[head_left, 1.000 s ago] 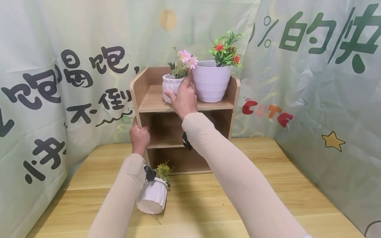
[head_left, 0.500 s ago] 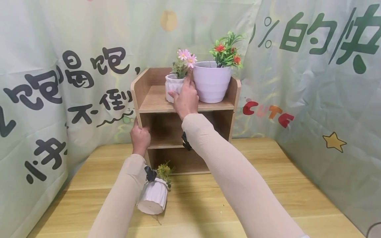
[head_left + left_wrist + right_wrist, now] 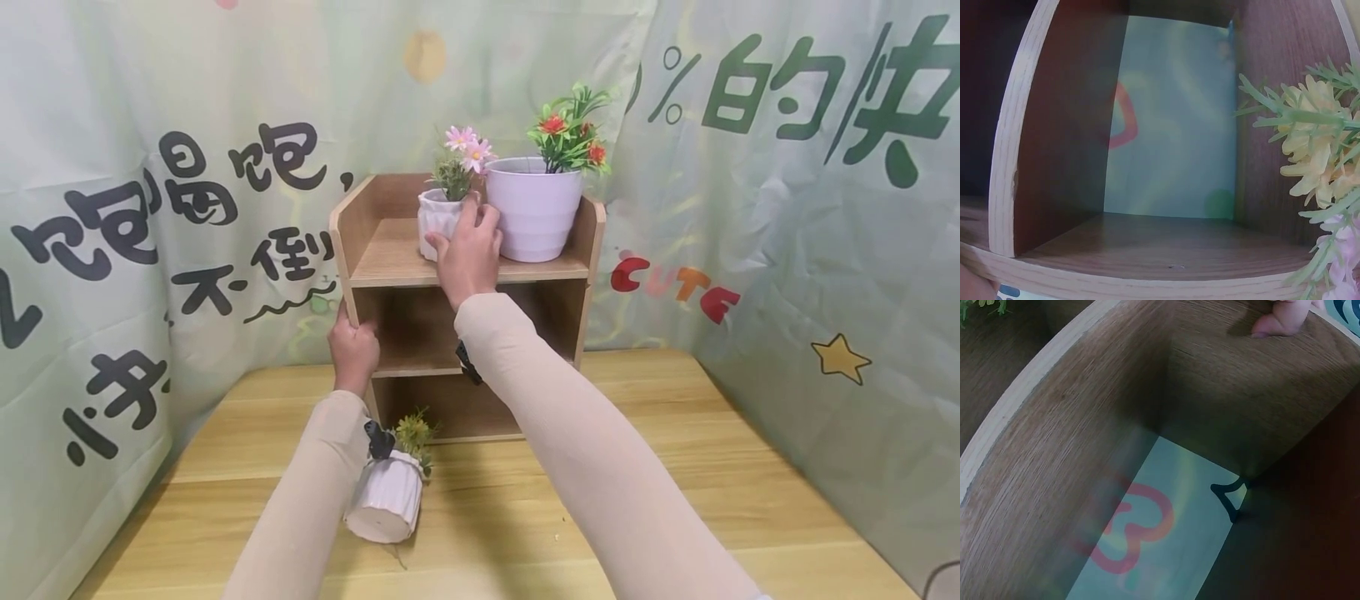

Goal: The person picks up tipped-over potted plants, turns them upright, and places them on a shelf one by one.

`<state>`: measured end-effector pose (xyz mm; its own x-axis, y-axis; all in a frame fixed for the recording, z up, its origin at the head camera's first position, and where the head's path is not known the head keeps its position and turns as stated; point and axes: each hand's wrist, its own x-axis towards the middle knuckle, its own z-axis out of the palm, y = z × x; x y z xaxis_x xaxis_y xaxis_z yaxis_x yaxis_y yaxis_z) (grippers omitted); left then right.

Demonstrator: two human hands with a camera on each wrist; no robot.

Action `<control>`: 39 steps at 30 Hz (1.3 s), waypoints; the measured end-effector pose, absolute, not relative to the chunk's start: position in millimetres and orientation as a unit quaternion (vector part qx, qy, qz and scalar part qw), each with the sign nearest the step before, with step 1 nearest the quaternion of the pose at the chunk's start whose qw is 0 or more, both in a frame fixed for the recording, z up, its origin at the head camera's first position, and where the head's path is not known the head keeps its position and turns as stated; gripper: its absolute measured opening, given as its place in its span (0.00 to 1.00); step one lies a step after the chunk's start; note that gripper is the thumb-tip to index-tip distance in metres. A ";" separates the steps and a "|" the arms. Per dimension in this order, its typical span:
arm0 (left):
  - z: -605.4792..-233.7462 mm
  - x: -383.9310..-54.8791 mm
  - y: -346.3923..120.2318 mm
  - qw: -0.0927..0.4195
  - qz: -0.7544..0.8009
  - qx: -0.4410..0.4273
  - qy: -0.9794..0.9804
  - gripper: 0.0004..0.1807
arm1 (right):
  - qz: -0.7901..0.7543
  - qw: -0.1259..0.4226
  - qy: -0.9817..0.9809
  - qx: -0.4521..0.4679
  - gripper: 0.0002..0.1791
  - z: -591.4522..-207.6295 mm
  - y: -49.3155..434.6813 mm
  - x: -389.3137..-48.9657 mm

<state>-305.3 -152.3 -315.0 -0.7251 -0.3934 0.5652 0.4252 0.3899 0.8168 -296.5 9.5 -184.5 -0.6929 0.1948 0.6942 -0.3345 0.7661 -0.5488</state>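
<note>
On the top board of a wooden shelf unit (image 3: 468, 271) stands a small white flowerpot (image 3: 433, 225) with pink flowers. My right hand (image 3: 468, 254) is at its right front, thumb against the front and index finger by the rim, the other fingers between the two pots. My left hand (image 3: 354, 350) grips the unit's left side panel; its thumb (image 3: 1282, 322) shows inside the panel in the right wrist view. A larger white flowerpot (image 3: 534, 212) with red flowers stands close on the right.
Another small white flowerpot (image 3: 384, 500) with yellow flowers (image 3: 414, 435) lies tipped on the wooden table (image 3: 637, 492), beside my left forearm. Yellow flowers (image 3: 1310, 150) also edge the left wrist view. A printed cloth (image 3: 787, 250) hangs behind and at both sides.
The small pink-flowered pot has shifted slightly right towards the larger pot, and turned a little. My right hand's fingers have lifted and spread slightly. The left hand keeps its place.
</note>
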 end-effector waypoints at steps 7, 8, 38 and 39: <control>-317.1 -306.5 -152.7 0.366 -0.556 -0.015 -0.746 0.29 | 0.290 0.414 -0.863 0.015 0.37 -187.6 6.3 -297.8; -317.1 -306.8 -152.9 0.366 -0.557 -0.014 -0.746 0.29 | 0.281 0.415 -0.865 0.011 0.36 -187.4 5.8 -297.7; -316.5 -306.6 -153.2 0.366 -0.564 -0.009 -0.741 0.32 | 0.272 0.428 -0.860 0.057 0.32 -198.3 16.8 -290.4; -316.3 -306.2 -152.9 0.365 -0.564 -0.009 -0.741 0.32 | 0.263 0.430 -0.861 0.063 0.32 -199.2 18.3 -289.6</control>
<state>-306.2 -152.9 -316.3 -0.7330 -0.3984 0.5513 0.4257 0.3635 0.8286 -289.6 18.3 -199.2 -0.6219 0.1165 0.7744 -0.3353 0.8540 -0.3978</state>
